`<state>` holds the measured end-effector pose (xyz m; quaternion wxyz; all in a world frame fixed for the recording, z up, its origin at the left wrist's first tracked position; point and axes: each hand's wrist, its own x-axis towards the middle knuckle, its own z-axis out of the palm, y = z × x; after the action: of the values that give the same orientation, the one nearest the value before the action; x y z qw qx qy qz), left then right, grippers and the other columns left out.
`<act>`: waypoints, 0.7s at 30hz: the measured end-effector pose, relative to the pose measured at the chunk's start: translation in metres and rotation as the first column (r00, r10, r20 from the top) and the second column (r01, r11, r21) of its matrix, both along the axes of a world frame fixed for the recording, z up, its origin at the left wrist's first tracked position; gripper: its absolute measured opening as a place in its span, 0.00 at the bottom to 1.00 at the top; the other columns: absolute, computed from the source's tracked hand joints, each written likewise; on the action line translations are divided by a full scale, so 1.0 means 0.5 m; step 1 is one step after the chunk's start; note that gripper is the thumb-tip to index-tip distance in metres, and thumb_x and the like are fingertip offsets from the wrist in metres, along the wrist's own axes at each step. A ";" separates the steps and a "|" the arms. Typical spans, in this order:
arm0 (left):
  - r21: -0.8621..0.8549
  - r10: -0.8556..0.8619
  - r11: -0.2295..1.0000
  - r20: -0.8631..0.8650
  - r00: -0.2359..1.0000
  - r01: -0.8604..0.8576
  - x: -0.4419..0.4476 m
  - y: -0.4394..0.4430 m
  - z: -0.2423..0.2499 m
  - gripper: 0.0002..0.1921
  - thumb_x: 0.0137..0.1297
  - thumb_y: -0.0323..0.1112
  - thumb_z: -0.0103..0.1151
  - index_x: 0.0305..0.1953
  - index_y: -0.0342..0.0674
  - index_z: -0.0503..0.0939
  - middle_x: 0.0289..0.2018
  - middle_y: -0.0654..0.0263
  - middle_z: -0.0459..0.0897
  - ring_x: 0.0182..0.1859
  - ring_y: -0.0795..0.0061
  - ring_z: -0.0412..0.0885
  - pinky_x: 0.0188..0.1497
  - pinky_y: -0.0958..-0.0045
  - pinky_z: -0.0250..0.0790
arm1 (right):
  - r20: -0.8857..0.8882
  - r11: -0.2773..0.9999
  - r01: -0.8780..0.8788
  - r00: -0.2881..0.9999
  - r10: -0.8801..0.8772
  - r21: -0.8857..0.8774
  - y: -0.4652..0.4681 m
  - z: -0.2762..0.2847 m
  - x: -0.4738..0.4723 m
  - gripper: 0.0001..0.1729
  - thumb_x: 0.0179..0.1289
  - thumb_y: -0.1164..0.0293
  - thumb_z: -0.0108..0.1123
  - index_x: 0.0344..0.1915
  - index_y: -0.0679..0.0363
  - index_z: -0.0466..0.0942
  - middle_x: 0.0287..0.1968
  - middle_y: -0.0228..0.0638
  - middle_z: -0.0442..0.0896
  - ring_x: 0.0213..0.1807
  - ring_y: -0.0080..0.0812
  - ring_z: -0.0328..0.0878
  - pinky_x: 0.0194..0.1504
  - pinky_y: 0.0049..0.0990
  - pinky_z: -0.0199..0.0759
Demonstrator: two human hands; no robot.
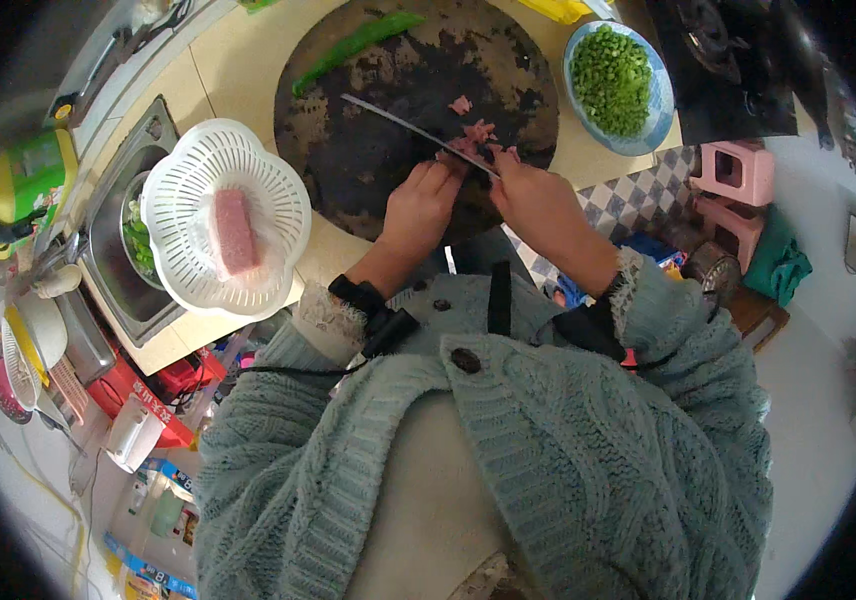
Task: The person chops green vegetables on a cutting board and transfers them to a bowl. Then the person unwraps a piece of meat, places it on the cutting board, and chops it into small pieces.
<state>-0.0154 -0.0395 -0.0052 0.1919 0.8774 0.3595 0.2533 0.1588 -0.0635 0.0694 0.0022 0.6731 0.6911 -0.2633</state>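
My right hand (537, 191) grips the handle of a kitchen knife (405, 126), whose blade slants up and left across a round, dark, worn chopping board (383, 191). Close beside the blade, my left hand (422, 206) has its fingers curled down on pink meat, mostly hidden under the fingertips. Small cut pieces of pink meat (479, 133) lie just beyond the blade. One long green pepper (357, 51) rests at the board's far left. Left of the board, a white plastic colander (173, 165) holds a pink block of meat (235, 232).
A blue-and-white bowl (664, 120) of finely chopped green vegetable (612, 79) stands right of the board, near a black stove (735, 97). The colander partly covers a steel sink (109, 255) with green pieces in a bowl. Pink stools (735, 172) stand on the floor at right.
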 end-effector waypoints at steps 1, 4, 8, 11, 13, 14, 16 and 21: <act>0.003 0.015 1.000 0.006 1.000 -0.015 0.000 -0.001 0.000 0.17 0.47 0.26 0.54 0.42 0.39 0.79 0.40 0.63 0.77 0.41 0.62 0.77 0.40 0.68 0.75 | -0.025 0.999 0.002 1.000 -0.001 0.054 0.000 0.004 0.008 0.12 0.61 0.69 0.50 0.42 0.64 0.69 0.27 0.48 0.81 0.30 0.51 0.81 0.28 0.45 0.74; 0.000 0.021 1.000 -0.005 1.000 -0.021 -0.001 -0.003 0.001 0.16 0.47 0.25 0.55 0.41 0.40 0.79 0.41 0.63 0.78 0.42 0.60 0.77 0.39 0.67 0.75 | -0.028 1.000 -0.001 1.000 0.001 0.014 -0.035 0.036 0.031 0.10 0.61 0.69 0.50 0.40 0.63 0.68 0.26 0.48 0.80 0.29 0.51 0.81 0.28 0.45 0.74; 0.003 -0.019 1.000 -0.023 1.000 0.019 -0.004 -0.002 -0.004 0.16 0.46 0.27 0.53 0.41 0.37 0.79 0.42 0.62 0.77 0.44 0.63 0.76 0.41 0.70 0.75 | 0.013 0.997 -0.077 0.997 0.077 -0.025 -0.073 0.057 0.042 0.10 0.61 0.69 0.50 0.39 0.63 0.68 0.25 0.47 0.80 0.27 0.50 0.80 0.27 0.45 0.74; 0.030 -0.001 1.000 0.017 1.000 0.001 -0.005 -0.002 -0.009 0.15 0.47 0.26 0.53 0.40 0.37 0.79 0.42 0.62 0.77 0.44 0.62 0.76 0.41 0.69 0.75 | 0.002 0.996 -0.092 0.996 0.092 0.010 -0.065 0.037 0.028 0.10 0.61 0.69 0.50 0.39 0.63 0.68 0.25 0.46 0.80 0.27 0.49 0.80 0.27 0.44 0.74; 0.020 -0.002 1.000 0.006 1.000 0.002 -0.004 -0.005 -0.010 0.16 0.47 0.26 0.53 0.41 0.37 0.79 0.42 0.62 0.77 0.44 0.62 0.76 0.40 0.69 0.75 | -0.037 0.998 -0.068 0.997 0.068 0.011 -0.049 0.017 0.009 0.09 0.61 0.69 0.51 0.39 0.63 0.68 0.26 0.47 0.80 0.27 0.50 0.80 0.28 0.45 0.73; 0.012 -0.010 1.000 -0.015 1.000 0.010 -0.004 -0.005 -0.010 0.16 0.47 0.26 0.53 0.41 0.36 0.79 0.42 0.62 0.77 0.44 0.62 0.76 0.40 0.69 0.75 | -0.067 0.999 -0.044 0.997 0.044 0.000 -0.035 0.004 -0.002 0.10 0.61 0.69 0.53 0.38 0.63 0.68 0.26 0.47 0.80 0.28 0.52 0.79 0.29 0.46 0.72; -0.001 -0.019 1.000 -0.031 0.999 0.019 -0.004 -0.005 -0.009 0.17 0.47 0.26 0.53 0.42 0.36 0.79 0.43 0.62 0.77 0.44 0.62 0.76 0.40 0.70 0.75 | -0.110 1.000 0.000 0.994 0.001 0.008 -0.015 -0.005 -0.006 0.10 0.61 0.69 0.53 0.38 0.63 0.68 0.27 0.48 0.80 0.29 0.53 0.78 0.30 0.47 0.71; -0.011 0.008 1.000 0.056 0.998 -0.008 -0.003 -0.001 -0.004 0.14 0.49 0.23 0.54 0.40 0.40 0.79 0.41 0.65 0.78 0.40 0.62 0.76 0.35 0.66 0.75 | -0.047 0.997 0.062 0.997 -0.060 0.035 -0.018 0.025 0.022 0.09 0.63 0.68 0.53 0.38 0.62 0.68 0.27 0.48 0.79 0.29 0.53 0.78 0.30 0.47 0.71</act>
<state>-0.0170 -0.0400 -0.0071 0.2057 0.8674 0.3588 0.2767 0.1701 -0.0727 0.0821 -0.0338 0.6876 0.6747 -0.2662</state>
